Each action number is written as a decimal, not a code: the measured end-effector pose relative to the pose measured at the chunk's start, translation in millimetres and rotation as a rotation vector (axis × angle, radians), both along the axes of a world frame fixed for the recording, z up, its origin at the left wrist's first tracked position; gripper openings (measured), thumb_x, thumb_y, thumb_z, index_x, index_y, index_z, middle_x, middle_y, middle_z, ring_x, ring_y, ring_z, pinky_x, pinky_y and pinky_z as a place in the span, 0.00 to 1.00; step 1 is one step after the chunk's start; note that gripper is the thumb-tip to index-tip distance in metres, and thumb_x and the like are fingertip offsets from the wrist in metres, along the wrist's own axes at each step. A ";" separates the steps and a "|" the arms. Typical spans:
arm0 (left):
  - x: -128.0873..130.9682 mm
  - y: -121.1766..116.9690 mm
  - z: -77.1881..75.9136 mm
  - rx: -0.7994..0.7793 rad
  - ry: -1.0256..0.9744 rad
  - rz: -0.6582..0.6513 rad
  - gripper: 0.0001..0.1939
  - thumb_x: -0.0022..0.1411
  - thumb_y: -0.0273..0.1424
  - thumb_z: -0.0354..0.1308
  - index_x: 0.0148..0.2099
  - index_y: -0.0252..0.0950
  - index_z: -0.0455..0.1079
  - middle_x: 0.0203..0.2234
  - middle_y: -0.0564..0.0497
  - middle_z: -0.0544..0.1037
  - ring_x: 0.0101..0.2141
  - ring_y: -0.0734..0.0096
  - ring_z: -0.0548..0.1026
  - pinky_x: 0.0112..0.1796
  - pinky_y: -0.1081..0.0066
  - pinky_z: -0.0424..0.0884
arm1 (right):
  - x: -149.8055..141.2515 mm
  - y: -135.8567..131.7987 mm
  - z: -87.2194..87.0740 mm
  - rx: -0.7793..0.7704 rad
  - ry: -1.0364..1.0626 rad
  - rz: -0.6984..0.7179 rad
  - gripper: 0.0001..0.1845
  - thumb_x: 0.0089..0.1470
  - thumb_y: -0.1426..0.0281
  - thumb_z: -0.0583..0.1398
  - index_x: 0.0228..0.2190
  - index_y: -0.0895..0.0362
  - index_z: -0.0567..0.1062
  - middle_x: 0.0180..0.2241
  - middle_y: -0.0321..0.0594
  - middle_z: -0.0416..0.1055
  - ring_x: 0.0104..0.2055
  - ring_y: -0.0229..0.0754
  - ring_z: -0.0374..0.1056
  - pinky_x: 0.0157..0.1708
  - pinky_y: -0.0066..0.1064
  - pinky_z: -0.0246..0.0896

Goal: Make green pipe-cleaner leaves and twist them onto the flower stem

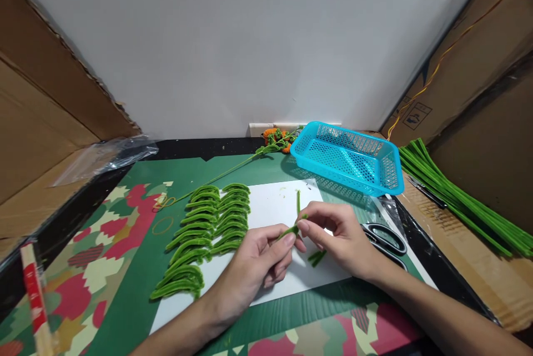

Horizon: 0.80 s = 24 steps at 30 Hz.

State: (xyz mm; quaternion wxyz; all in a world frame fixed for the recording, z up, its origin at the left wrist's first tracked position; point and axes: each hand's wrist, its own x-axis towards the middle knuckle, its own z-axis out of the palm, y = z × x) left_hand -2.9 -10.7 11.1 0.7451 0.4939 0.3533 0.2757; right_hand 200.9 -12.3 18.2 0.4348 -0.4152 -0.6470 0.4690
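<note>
Between my two hands is a short green pipe cleaner (290, 230), gripped at both ends above the white paper. My left hand (266, 256) pinches it with thumb and fingers closed. On the other side, my right hand (333, 234) has its thumb and forefinger closed on the same piece. A straight green stem piece (298, 200) lies behind the fingers, and short cut pieces (317, 257) lie under my right hand. To the left, curved green pipe cleaner leaves (204, 234) lie in two columns, partly on the white paper (270, 200).
Scissors (386, 239) lie right of my right hand. A blue basket (347, 157) stands at the back, beside an orange flower with a long green stem (272, 138). Long green pipe cleaners (458, 200) lie on cardboard at right. A rubber band (162, 225) lies left of the leaves.
</note>
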 end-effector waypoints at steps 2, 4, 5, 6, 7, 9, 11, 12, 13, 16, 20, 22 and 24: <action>0.5 -1.0 -1.8 0.022 0.059 -0.019 0.21 0.72 0.48 0.59 0.41 0.33 0.74 0.19 0.58 0.66 0.16 0.82 0.58 0.19 0.77 0.49 | -1.3 -0.9 -0.8 0.031 -0.032 -0.014 0.16 0.67 0.61 0.63 0.31 0.58 0.80 0.25 0.36 0.75 0.26 0.35 0.65 0.27 0.27 0.60; 1.8 -2.1 -2.0 0.044 0.088 -0.037 0.22 0.73 0.49 0.57 0.42 0.32 0.74 0.20 0.55 0.72 0.16 0.81 0.65 0.19 0.76 0.50 | -1.6 -0.9 -2.3 0.057 -0.046 -0.059 0.16 0.67 0.63 0.63 0.30 0.58 0.81 0.25 0.37 0.76 0.26 0.36 0.68 0.28 0.27 0.62; 2.6 -2.6 -1.5 0.053 0.092 -0.045 0.22 0.73 0.49 0.56 0.43 0.32 0.74 0.22 0.53 0.75 0.16 0.79 0.68 0.19 0.76 0.51 | -1.5 -0.4 -3.4 0.060 -0.038 -0.090 0.15 0.67 0.63 0.63 0.30 0.58 0.81 0.25 0.37 0.76 0.26 0.36 0.69 0.28 0.27 0.62; 3.5 -3.1 -0.5 0.060 0.093 -0.054 0.23 0.74 0.48 0.54 0.44 0.32 0.74 0.23 0.51 0.78 0.16 0.78 0.71 0.20 0.75 0.51 | -1.6 0.3 -4.5 0.056 -0.016 -0.122 0.15 0.66 0.63 0.63 0.31 0.58 0.82 0.26 0.38 0.77 0.26 0.36 0.69 0.27 0.27 0.63; 4.3 -3.5 0.6 0.065 0.098 -0.062 0.23 0.75 0.48 0.53 0.46 0.32 0.75 0.26 0.48 0.80 0.17 0.76 0.74 0.20 0.75 0.51 | -1.9 1.2 -5.7 0.045 0.020 -0.153 0.14 0.66 0.63 0.64 0.32 0.58 0.82 0.28 0.39 0.78 0.26 0.36 0.70 0.26 0.27 0.64; 5.7 -4.1 3.0 0.078 0.126 -0.067 0.24 0.75 0.49 0.53 0.46 0.31 0.76 0.31 0.44 0.84 0.18 0.74 0.77 0.21 0.74 0.53 | -3.6 2.5 -8.1 -0.002 0.121 -0.183 0.12 0.63 0.61 0.66 0.35 0.58 0.84 0.31 0.41 0.81 0.25 0.37 0.72 0.26 0.28 0.67; 6.7 -4.5 4.5 0.105 0.169 -0.070 0.26 0.74 0.50 0.54 0.44 0.30 0.78 0.28 0.43 0.84 0.19 0.71 0.78 0.21 0.73 0.55 | -6.7 2.6 -9.9 -0.068 0.216 -0.165 0.13 0.60 0.60 0.69 0.38 0.58 0.84 0.33 0.43 0.83 0.27 0.39 0.76 0.28 0.29 0.72; 6.9 -4.7 4.6 0.119 0.191 -0.074 0.27 0.73 0.51 0.54 0.43 0.29 0.78 0.24 0.44 0.83 0.18 0.70 0.77 0.21 0.73 0.55 | -8.2 2.1 -10.7 -0.095 0.244 -0.147 0.14 0.59 0.60 0.70 0.40 0.59 0.84 0.33 0.43 0.83 0.28 0.41 0.77 0.29 0.30 0.73; 7.1 -5.0 4.1 0.129 0.211 -0.080 0.29 0.73 0.52 0.54 0.42 0.29 0.79 0.20 0.45 0.82 0.17 0.70 0.76 0.21 0.73 0.55 | -9.6 1.3 -11.5 -0.114 0.253 -0.135 0.16 0.58 0.60 0.70 0.42 0.59 0.84 0.33 0.44 0.84 0.29 0.42 0.79 0.30 0.31 0.75; 7.5 -6.3 0.0 0.115 0.253 -0.078 0.30 0.72 0.53 0.54 0.39 0.29 0.79 0.22 0.42 0.83 0.15 0.71 0.75 0.20 0.73 0.53 | -10.8 -0.9 -15.6 -0.024 0.147 -0.135 0.15 0.62 0.63 0.67 0.46 0.59 0.83 0.36 0.46 0.85 0.34 0.46 0.82 0.33 0.33 0.78; 8.3 -8.6 -6.1 0.086 0.266 -0.036 0.31 0.71 0.56 0.53 0.40 0.30 0.77 0.30 0.39 0.86 0.15 0.69 0.78 0.18 0.73 0.50 | -8.9 1.2 -21.7 0.361 -0.102 -0.187 0.12 0.64 0.72 0.63 0.46 0.57 0.85 0.40 0.47 0.86 0.36 0.45 0.83 0.38 0.33 0.77; 8.4 -9.7 -7.0 0.097 0.275 -0.038 0.31 0.72 0.55 0.52 0.40 0.31 0.77 0.29 0.40 0.86 0.14 0.70 0.77 0.18 0.73 0.51 | -9.6 3.6 -20.6 0.305 -0.051 -0.188 0.13 0.64 0.71 0.64 0.48 0.58 0.84 0.40 0.47 0.86 0.37 0.45 0.83 0.38 0.33 0.78; 8.3 -10.4 -6.6 0.104 0.277 -0.044 0.30 0.72 0.55 0.52 0.39 0.31 0.77 0.29 0.40 0.86 0.14 0.71 0.77 0.18 0.73 0.52 | -12.0 5.1 -16.8 0.089 0.101 -0.153 0.16 0.62 0.66 0.67 0.49 0.59 0.83 0.39 0.47 0.86 0.39 0.48 0.84 0.38 0.33 0.79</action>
